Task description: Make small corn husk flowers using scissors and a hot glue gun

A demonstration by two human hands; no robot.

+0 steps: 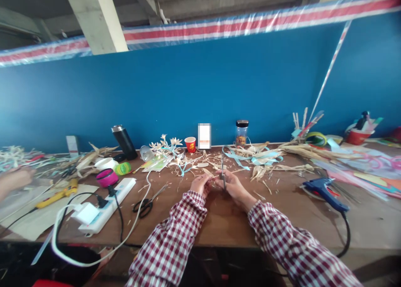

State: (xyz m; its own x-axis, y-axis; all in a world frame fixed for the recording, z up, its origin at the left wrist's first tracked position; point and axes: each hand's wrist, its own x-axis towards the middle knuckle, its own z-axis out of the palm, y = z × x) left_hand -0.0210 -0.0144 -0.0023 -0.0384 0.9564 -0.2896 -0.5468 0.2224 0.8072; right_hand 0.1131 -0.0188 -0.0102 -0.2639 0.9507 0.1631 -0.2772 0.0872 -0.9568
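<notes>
My left hand (201,184) is closed, with its fingers pinched on a small pale piece of dried husk (207,172). Close beside it, my right hand (234,186) grips a narrow dark bladed tool (223,179) that stands roughly upright, its thin end pointing up. Its exact kind is hard to make out. Both hands are just above the brown table (232,224), fingertips almost meeting. Husk scraps (216,158) lie scattered beyond them. Black-handled scissors (145,205) rest on the table left of my left forearm.
A white power strip (108,207) with cables lies left; a blue glue gun (327,195) lies right. Behind are husk flowers (166,144), a red paper cup (190,144), a jar (241,133) and a black flask (124,143). Another person's hand (19,178) is at far left, near a yellow glue gun (58,194).
</notes>
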